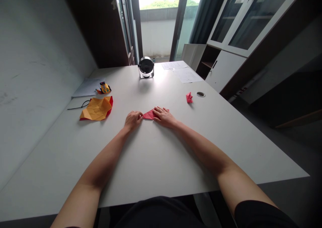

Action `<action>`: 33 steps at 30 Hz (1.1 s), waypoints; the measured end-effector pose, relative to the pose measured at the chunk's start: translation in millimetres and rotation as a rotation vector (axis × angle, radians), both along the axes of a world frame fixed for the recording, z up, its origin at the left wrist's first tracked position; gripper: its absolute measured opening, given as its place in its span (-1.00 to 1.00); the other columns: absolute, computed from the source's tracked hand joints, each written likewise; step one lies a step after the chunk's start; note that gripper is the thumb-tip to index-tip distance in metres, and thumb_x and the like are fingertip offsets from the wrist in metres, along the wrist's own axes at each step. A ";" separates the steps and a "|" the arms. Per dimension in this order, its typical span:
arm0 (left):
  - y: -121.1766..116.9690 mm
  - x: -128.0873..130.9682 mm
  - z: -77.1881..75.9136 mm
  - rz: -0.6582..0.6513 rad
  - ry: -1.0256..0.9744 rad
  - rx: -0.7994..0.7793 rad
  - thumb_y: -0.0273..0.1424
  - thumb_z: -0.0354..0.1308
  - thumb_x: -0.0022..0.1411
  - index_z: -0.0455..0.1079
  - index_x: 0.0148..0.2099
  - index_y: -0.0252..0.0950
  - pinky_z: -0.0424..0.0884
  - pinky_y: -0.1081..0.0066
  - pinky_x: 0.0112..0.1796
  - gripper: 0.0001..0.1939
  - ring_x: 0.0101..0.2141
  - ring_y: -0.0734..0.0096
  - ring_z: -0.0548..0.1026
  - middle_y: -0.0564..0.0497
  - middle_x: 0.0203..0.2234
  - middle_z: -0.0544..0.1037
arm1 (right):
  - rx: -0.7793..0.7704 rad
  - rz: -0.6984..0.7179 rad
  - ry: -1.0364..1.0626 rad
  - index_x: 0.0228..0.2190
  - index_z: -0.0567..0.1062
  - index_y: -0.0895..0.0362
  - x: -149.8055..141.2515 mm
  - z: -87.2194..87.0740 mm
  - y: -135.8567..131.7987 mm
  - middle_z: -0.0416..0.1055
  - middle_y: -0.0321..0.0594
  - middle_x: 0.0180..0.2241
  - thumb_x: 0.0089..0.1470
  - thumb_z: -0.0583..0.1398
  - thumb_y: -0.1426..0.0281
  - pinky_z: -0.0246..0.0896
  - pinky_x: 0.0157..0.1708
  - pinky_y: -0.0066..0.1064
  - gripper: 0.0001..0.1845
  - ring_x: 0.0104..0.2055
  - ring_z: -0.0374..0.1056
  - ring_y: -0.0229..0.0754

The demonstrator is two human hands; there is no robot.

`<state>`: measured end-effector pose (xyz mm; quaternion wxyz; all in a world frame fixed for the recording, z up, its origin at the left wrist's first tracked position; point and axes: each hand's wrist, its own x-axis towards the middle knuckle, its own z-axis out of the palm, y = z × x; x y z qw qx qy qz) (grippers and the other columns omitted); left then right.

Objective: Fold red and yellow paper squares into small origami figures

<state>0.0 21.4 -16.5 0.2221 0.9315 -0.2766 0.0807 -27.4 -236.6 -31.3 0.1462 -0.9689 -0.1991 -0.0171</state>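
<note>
A piece of folded red paper lies flat on the white table between my two hands. With bent fingers, my left hand pinches the paper's pointed left corner. My right hand rests on top of the paper's right part, fingers stretched out and palm down, hiding much of it. Just a small bit of red shows beyond my right fingers. To the right, apart from both hands, sits a small folded red paper figure.
Left on the white table lies a creased orange and red paper sheet, beside a black cable tie. Behind it are a yellow-orange toy and papers. A round black device stands at the back; a cable hole is at right.
</note>
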 end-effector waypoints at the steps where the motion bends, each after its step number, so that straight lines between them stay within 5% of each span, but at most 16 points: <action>1: -0.2 -0.3 0.0 0.016 0.008 0.003 -0.32 0.12 0.32 0.49 -0.19 -0.16 0.42 0.19 -0.09 -0.87 -0.22 0.18 0.47 -0.02 -0.36 0.56 | 0.018 -0.011 -0.011 0.33 0.21 0.05 0.7 -0.2 -0.7 -0.01 -0.10 0.42 0.35 -0.06 0.00 -0.26 0.41 -0.01 -0.33 0.47 -0.16 0.00; 4: -0.9 -1.1 -0.1 0.058 0.020 0.009 -0.26 0.14 0.32 0.47 -0.22 -0.17 0.42 0.18 -0.11 -0.86 -0.24 0.16 0.46 -0.03 -0.38 0.55 | 0.065 -0.119 -0.071 0.30 0.25 0.06 3.8 -1.7 -4.2 0.13 -0.08 0.36 0.35 -0.04 0.07 -0.23 0.39 0.01 -0.39 0.44 -0.06 0.00; 8: -2.3 0.6 -3.4 0.123 -0.009 0.002 -0.26 0.17 0.27 0.48 -0.10 -0.20 0.40 0.14 -0.01 -0.80 -0.08 0.09 0.46 -0.12 -0.15 0.55 | 0.072 -0.270 -0.138 0.27 0.30 0.12 7.1 -4.4 -10.1 0.25 0.00 0.28 0.29 0.07 0.11 -0.15 0.34 0.05 -0.38 0.35 0.08 0.11; 15: -3.7 5.6 -14.3 -0.041 0.060 0.002 -0.43 0.09 0.22 0.27 0.32 -0.15 0.14 0.06 0.28 -0.39 0.28 0.11 0.25 -0.04 0.24 0.40 | 0.087 -0.224 -0.156 0.25 0.33 0.07 3.4 0.7 -8.5 0.37 0.00 0.14 0.22 0.16 0.12 0.03 0.24 -0.06 -0.37 0.18 0.22 0.12; 19: -5.2 1.1 -8.7 -0.110 0.081 -0.034 -0.48 0.07 0.17 0.31 0.31 -0.13 0.20 0.10 0.26 -0.36 0.23 0.15 0.33 0.00 0.19 0.47 | 0.084 -0.165 -0.141 0.26 0.32 0.03 1.7 4.8 -7.6 0.35 -0.03 0.09 0.22 0.18 0.14 0.08 0.21 -0.14 -0.37 0.14 0.22 0.07; 25: -11.1 -7.1 4.1 -0.108 0.100 -0.121 -0.37 0.04 0.27 0.56 -0.24 -0.14 0.38 0.19 0.11 -0.76 0.01 0.19 0.49 0.06 -0.08 0.63 | 0.103 -0.067 -0.191 0.23 0.36 0.01 -3.5 12.0 -3.8 0.34 -0.06 0.04 0.26 0.15 0.27 0.12 0.16 -0.18 -0.48 0.09 0.24 0.03; 33: -19.0 -14.8 2.0 -0.041 0.314 -0.329 -0.29 0.14 0.27 0.47 0.06 -0.13 0.47 0.37 -0.20 -0.68 -0.25 0.33 0.59 0.06 -0.19 0.66 | 0.231 0.028 -0.298 0.13 0.47 0.00 -10.1 20.6 3.7 0.44 -0.09 -0.09 0.39 -0.08 0.38 0.08 0.15 -0.21 -0.55 -0.01 0.34 -0.09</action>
